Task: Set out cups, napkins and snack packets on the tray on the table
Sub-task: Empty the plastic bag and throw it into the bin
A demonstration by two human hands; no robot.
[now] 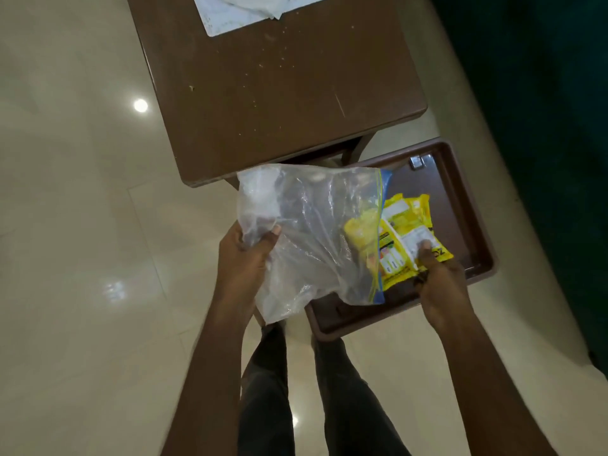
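A clear zip bag (pixel 306 232) hangs in front of me, its closed end gripped by my left hand (pixel 245 255). Yellow snack packets (pixel 406 238) stick halfway out of the bag's blue-edged mouth, and my right hand (pixel 439 281) grips their lower corner. Below the packets lies a brown tray (pixel 473 225), which appears to be lower than the table; what bears it is hidden. The brown table (pixel 279 93) stands ahead of the bag. No cups are in view.
White paper or napkins on a light sheet (pixel 250 11) lie at the table's far edge. Crumbs dot the tabletop. A glossy tiled floor (pixel 82 225) surrounds the table, and a dark green wall or curtain (pixel 543 110) rises on the right. My legs (pixel 296 390) stand below the bag.
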